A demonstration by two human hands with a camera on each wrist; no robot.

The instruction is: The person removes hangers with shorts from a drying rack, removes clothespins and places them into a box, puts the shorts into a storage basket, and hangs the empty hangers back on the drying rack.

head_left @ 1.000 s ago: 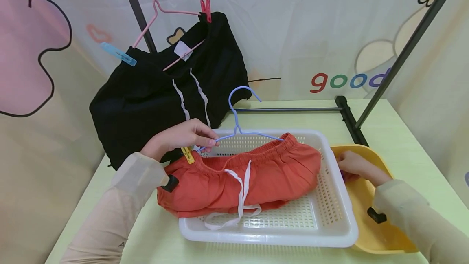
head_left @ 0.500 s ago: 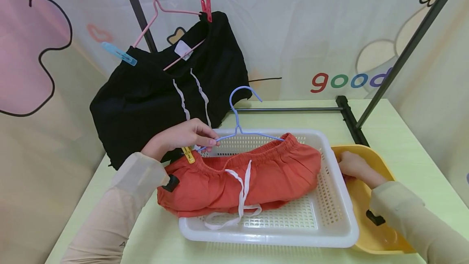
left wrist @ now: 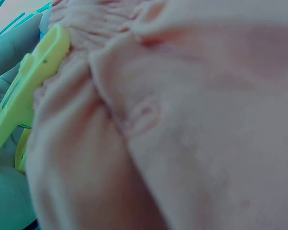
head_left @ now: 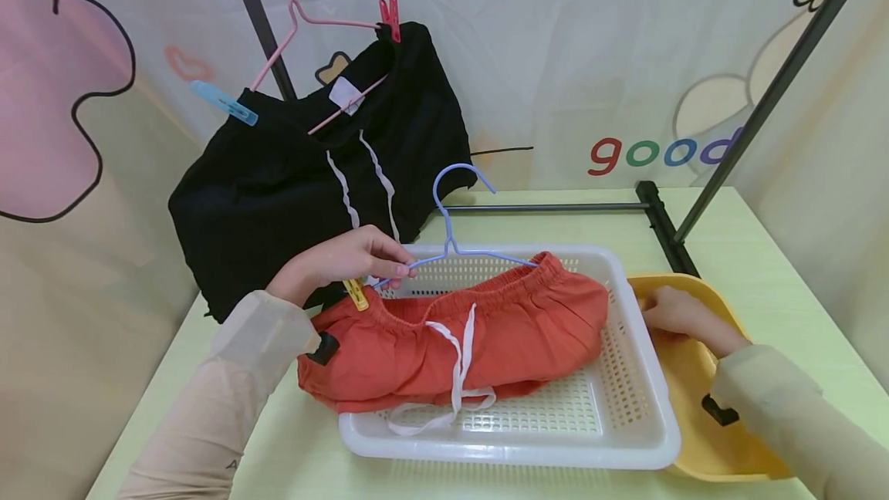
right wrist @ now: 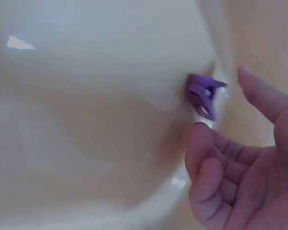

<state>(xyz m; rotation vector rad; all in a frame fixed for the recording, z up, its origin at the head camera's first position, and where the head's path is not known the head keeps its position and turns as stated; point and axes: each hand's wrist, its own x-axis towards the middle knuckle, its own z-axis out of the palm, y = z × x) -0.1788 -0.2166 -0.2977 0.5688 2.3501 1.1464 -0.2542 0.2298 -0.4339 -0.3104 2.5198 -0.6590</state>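
My left hand (head_left: 340, 265) pinches the left arm of a blue hanger (head_left: 447, 226) in the head view. Red shorts (head_left: 535, 338) with a white drawstring lie under the hanger, across the white basket (head_left: 514, 455). A yellow clothespin (head_left: 356, 295) clips their waistband at the left; in the left wrist view this clothespin (left wrist: 45, 57) bites the gathered cloth. My right hand (head_left: 684, 319) reaches into a yellow basin (head_left: 694, 400). The right wrist view shows a purple clothespin (right wrist: 201, 93) by the basin's wall, just beyond the fingertips, with thumb and fingers apart.
Black shorts (head_left: 278, 191) hang behind on a pink hanger (head_left: 333, 21), held by a blue clothespin (head_left: 224, 103) and a red clothespin (head_left: 390, 19). A black rack frame (head_left: 663, 226) stands on the pale table (head_left: 757, 268). A printed curtain closes off the back.
In the basin, my right hand has shifted slightly, its wrist first drawing left and then back right. My left hand, the blue hanger and the red shorts have stayed put.
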